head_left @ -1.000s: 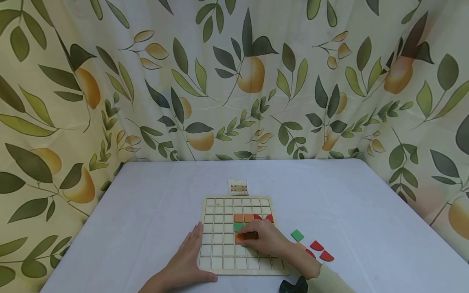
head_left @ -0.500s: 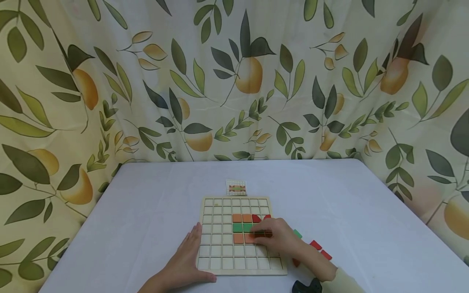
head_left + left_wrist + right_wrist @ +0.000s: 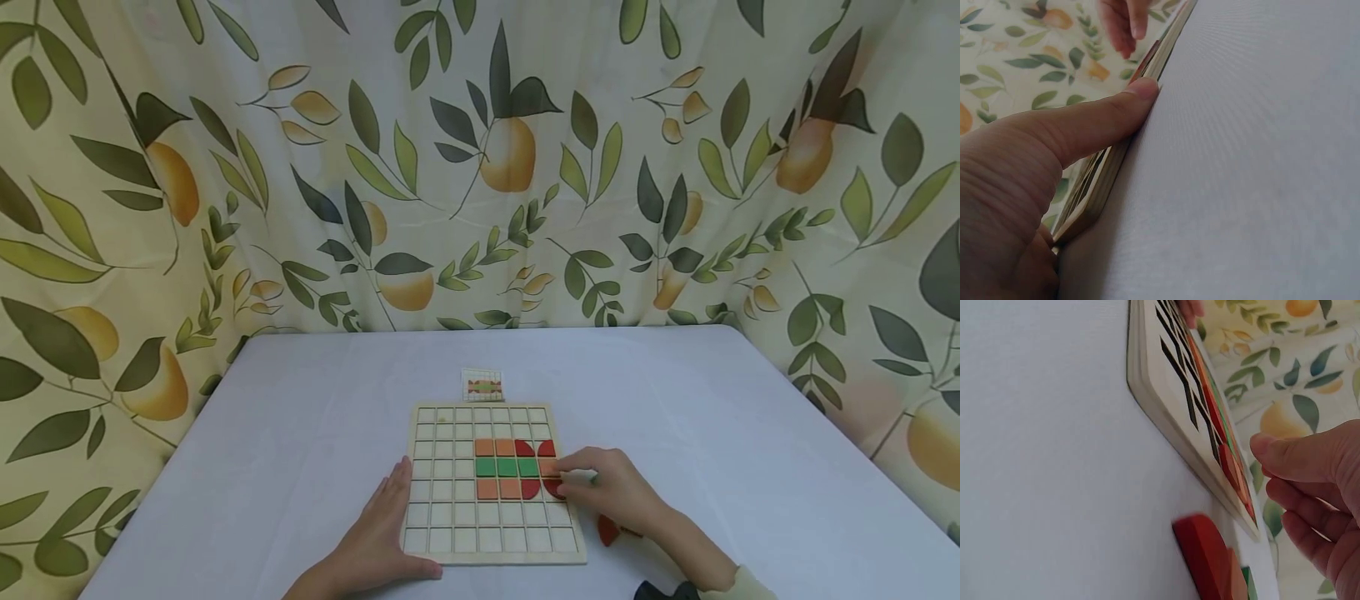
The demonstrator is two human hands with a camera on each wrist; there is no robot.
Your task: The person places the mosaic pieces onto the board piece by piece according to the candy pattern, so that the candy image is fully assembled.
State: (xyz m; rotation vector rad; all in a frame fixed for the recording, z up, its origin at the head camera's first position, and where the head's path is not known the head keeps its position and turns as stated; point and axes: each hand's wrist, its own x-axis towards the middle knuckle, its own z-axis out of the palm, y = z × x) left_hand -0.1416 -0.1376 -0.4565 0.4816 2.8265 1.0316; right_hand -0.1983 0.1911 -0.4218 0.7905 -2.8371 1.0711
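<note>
Cream curtain [image 3: 300, 225], printed with green leaves and orange fruit, hangs behind the white table [image 3: 315, 433]. On its near part lies my wooden board [image 3: 440, 540], flat and ruled into squares. My left hand [image 3: 380, 529] spans its near left corner, fingers straight along the left side and thumb resting on the near edge, not clenched. My right hand [image 3: 618, 487] is at the opposite side, fingers loosely bent; I see nothing pinched between them. From above, its tips overlap the last column of squares, and I cannot tell whether they touch anything there. Just past the board's far edge lies a printed card [image 3: 483, 386]. Twelve pieces fill three rows in the four right-hand columns: orange pieces [image 3: 487, 489] at the left of the top and bottom rows, round-edged red pieces [image 3: 530, 489] at their right, and three green pieces [image 3: 506, 467] with one orange between those rows. Off the board, beside its right edge, sit a loose red piece [image 3: 1202, 553], a loose orange piece [image 3: 1235, 578] and a loose green piece [image 3: 1249, 584].
</note>
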